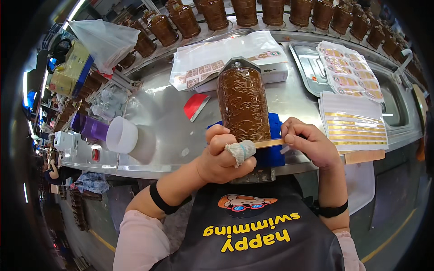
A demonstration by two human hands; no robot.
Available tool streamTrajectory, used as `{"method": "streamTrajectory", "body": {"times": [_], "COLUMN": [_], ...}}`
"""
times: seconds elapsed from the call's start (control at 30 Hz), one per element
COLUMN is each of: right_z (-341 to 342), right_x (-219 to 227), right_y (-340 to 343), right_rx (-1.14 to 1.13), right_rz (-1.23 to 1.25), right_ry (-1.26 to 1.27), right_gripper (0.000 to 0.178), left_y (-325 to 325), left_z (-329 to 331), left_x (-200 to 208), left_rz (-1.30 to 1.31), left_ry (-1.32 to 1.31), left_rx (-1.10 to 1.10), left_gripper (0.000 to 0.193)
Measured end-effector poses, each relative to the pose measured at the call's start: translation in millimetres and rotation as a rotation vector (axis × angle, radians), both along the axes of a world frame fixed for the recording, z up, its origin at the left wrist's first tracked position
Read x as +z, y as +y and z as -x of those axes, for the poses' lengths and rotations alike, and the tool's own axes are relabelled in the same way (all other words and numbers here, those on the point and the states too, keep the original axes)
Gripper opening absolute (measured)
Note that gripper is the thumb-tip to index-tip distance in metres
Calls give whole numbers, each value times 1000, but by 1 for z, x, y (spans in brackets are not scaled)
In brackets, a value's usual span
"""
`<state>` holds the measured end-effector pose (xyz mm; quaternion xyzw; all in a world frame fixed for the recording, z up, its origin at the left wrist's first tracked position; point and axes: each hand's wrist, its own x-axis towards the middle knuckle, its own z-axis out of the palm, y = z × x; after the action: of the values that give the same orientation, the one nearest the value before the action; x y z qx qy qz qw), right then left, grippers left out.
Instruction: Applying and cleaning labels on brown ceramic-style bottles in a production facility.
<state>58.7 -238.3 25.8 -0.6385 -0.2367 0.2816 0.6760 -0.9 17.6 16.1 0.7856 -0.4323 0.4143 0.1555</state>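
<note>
A brown glass bottle (244,101) with a raised pattern lies in front of me, its far end against a dark angular holder (238,62). Across its near end runs a narrow gold strip (268,143). My left hand (226,153) is closed at the bottle's near left, with a white knitted finger cover (240,151) on one digit by the strip's left end. Between thumb and forefinger, my right hand (311,141) pinches the strip's right end. Blue cloth (276,124) shows under the bottle. How much my left fingers touch the glass is hidden.
Sheets of gold strips (357,128) and oval labels (350,67) lie to the right, by a metal tray (307,67) and sink (391,101). A red-and-silver scraper (196,106) and white tub (122,135) are left. Brown bottles (246,12) line the back.
</note>
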Motion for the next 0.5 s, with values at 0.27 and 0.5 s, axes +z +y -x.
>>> {"method": "streamTrajectory", "body": {"times": [0.27,0.5], "right_z": [-2,1], "right_x": [-6,-4], "right_y": [-2,0], "right_rx": [1,4], "right_rz": [45,-33], "right_ry": [-17,50], "right_gripper": [23,24], "left_y": [-8,-2], "left_z": [-7,1], "left_x": [18,5], "left_rz": [-129,-57], "left_ry": [14,-36], "left_rx": [-46,33], "left_gripper": [17,23]}}
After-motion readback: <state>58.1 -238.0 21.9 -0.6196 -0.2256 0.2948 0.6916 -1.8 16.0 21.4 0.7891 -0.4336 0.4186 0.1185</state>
